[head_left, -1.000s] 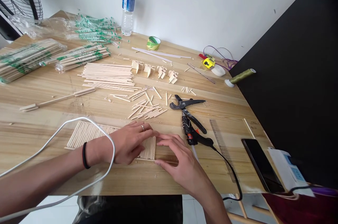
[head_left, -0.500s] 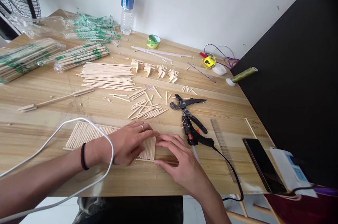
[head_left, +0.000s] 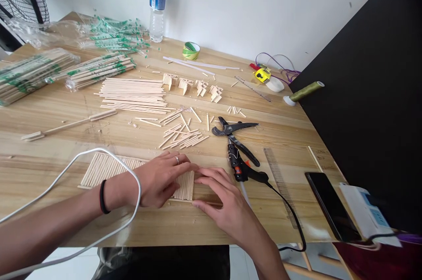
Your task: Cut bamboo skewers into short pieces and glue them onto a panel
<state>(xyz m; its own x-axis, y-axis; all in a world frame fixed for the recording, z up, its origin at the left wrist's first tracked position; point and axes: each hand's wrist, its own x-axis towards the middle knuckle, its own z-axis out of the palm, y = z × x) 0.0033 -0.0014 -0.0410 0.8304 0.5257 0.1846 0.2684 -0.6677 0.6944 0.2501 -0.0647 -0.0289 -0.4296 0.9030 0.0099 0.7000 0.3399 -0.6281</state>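
A flat panel of thin wooden sticks [head_left: 108,168] lies near the table's front edge, its sticks set side by side between two long rails. My left hand [head_left: 161,179] rests over its right half with fingers bent, holding it down; its palm hides the middle. At the panel's right end, my right hand [head_left: 220,194] grips the rails, thumb at the near rail and fingertips at the far one. Beyond the hands lie loose short sticks [head_left: 189,140]. To the right are a black hot glue gun [head_left: 238,163] and black cutting pliers [head_left: 231,129].
A white cable [head_left: 79,153] loops above my left forearm. Long sticks [head_left: 132,93], small stick assemblies [head_left: 185,85] and bagged stick bundles [head_left: 99,71] lie farther back. A water bottle [head_left: 157,7] stands by the wall. On the right are a ruler [head_left: 280,185] and a phone [head_left: 331,205].
Both hands keep their places on the panel. The view has shifted very slightly; nothing else has visibly moved.
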